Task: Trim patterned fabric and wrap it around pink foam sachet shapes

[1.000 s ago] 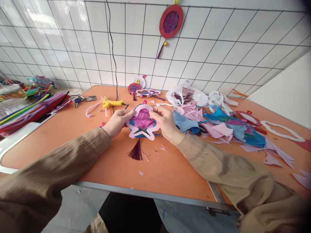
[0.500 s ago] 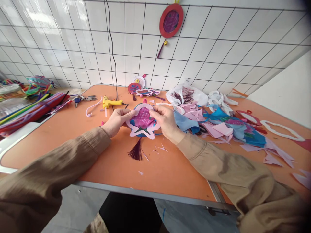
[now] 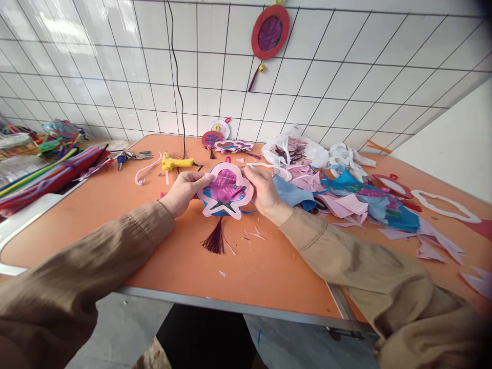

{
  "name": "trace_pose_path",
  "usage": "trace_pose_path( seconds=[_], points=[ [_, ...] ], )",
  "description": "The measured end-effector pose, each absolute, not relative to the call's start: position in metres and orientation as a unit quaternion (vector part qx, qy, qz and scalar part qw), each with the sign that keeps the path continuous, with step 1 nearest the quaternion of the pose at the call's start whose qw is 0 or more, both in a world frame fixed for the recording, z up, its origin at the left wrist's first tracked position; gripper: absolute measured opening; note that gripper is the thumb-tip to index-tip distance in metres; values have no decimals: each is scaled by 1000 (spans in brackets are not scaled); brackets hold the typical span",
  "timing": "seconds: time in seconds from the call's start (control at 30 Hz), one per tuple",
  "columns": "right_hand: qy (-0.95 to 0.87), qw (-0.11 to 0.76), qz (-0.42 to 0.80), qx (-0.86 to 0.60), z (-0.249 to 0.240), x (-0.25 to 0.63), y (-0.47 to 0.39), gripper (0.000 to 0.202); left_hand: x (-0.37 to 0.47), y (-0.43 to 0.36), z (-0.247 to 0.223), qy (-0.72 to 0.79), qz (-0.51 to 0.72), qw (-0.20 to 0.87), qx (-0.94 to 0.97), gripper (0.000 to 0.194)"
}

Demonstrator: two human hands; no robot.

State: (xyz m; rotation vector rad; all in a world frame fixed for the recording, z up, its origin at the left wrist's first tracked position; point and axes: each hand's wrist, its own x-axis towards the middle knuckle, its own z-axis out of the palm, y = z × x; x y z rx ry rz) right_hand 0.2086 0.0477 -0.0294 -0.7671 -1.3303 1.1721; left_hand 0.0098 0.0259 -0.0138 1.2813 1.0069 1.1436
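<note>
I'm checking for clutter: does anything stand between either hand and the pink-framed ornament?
Nothing visible does: the left hand pinches the ornament at its left edge, and the right hand is right up at the opposite edge. Small scraps lie on the table, apart from both hands.

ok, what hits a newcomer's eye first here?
The pink-framed flower ornament near the picture's centre, pinched by the left hand, with the right hand at its other side. Then the red round ornament high on the tiled wall, and the heap of pink and blue scraps to the right on the orange table.
</note>
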Motion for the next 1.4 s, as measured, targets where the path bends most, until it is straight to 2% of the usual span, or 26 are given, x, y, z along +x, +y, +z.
trace_pose_path(
  seconds=[0.1,0.27,0.5,0.7,0.8,1.0,1.23,1.4],
  points=[
    [-567,574,507,-304,-29,210,48,41,10,25,-13,422,488,546,535,49],
    [-599,537,491,-335,-30,212,49,24,11,25,-12,420,497,547,526,47],
    [-609,523,471,-365,-30,211,49,23,9,30,-18,419,494,568,507,46],
    [-612,528,459,-370,-31,211,48,20,8,36,-24,409,486,624,456,54],
    [-609,536,441,-384,-33,212,49,22,10,37,-26,409,487,629,446,49],
    [-623,536,400,-406,-36,212,53,22,12,35,-25,411,508,616,440,32],
    [-647,555,330,-405,-37,211,51,17,12,35,-26,419,523,601,435,32],
    [-626,597,302,-401,-35,212,51,16,7,41,-31,467,536,533,459,36]
  ],
)
